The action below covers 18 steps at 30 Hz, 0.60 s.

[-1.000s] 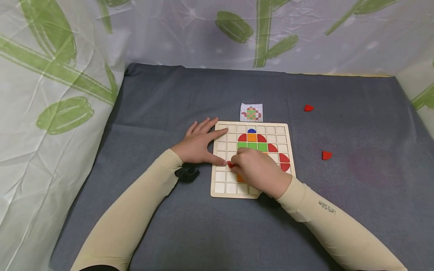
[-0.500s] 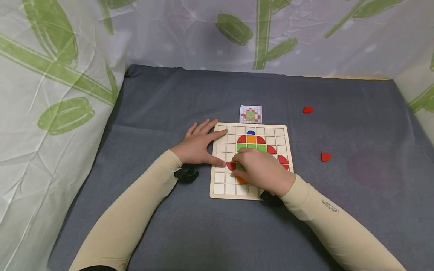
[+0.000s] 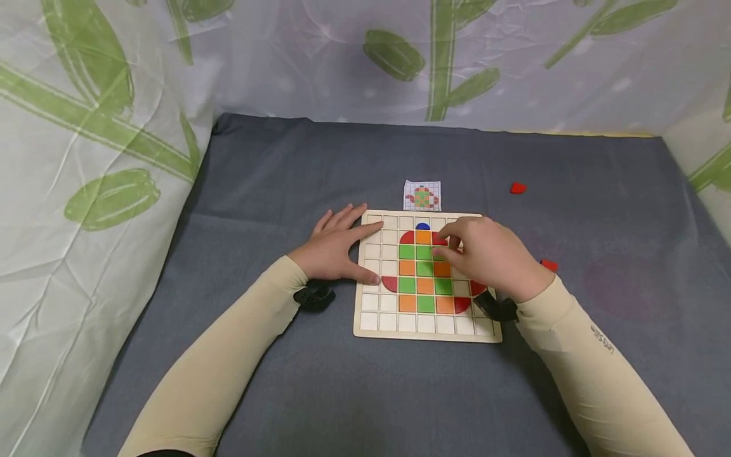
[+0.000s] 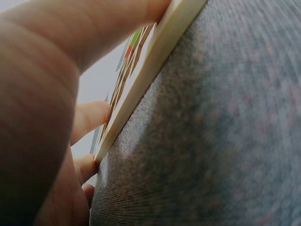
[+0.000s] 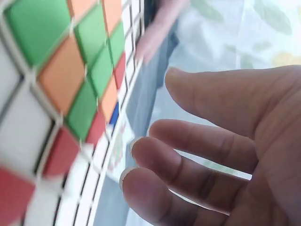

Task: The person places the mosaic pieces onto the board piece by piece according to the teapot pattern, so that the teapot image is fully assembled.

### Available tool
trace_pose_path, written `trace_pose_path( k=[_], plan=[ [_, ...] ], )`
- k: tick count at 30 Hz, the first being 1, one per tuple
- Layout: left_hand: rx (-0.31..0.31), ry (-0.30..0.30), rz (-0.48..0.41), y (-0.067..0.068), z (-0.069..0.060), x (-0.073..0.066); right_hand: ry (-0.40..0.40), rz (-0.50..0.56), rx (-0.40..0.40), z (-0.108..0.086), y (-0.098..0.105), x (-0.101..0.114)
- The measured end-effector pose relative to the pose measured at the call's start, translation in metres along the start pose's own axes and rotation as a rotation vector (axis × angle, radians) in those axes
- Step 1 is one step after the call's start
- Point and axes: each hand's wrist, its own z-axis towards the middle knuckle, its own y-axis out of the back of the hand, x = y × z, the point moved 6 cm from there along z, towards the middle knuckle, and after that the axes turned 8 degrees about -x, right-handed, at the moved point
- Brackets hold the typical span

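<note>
A wooden grid board [image 3: 411, 335] lies on the cloth, with green, orange and red flat pieces and a blue half-round piece [image 3: 422, 226] set in its cells. My left hand [image 3: 334, 252] rests on the board's left edge, thumb and fingers spread. In the left wrist view, fingers lie over the board's rim [image 4: 141, 87]. A red rounded piece [image 3: 389, 284] sits near that thumb. Over the board's upper right hovers my right hand [image 3: 493, 257], hiding some cells. The right wrist view shows its fingers [image 5: 150, 188] loosely bent, thumb apart, nothing between them.
A small printed card [image 3: 422, 196] with a coloured grid pattern lies just beyond the board. To the right are two loose red pieces, a far one [image 3: 518, 188] and a nearer one [image 3: 549, 264] partly behind the right wrist. Patterned curtains [image 3: 320, 70] border the dark cloth [image 3: 274, 381].
My right hand has let go of the red rounded piece at the board's left and moved up and right, uncovering the middle cells. The left hand stays in place.
</note>
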Motion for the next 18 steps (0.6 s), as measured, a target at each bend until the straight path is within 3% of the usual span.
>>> trace_pose_path(
  k=[7,18],
  plan=[
    [-0.006,-0.004,-0.001,-0.001,0.000,0.001,-0.125,0.039,-0.011,0.008,0.014,-0.038],
    [-0.002,0.000,-0.008,-0.001,0.000,-0.001,-0.195,0.066,-0.088,0.017,0.019,-0.099]
  ],
)
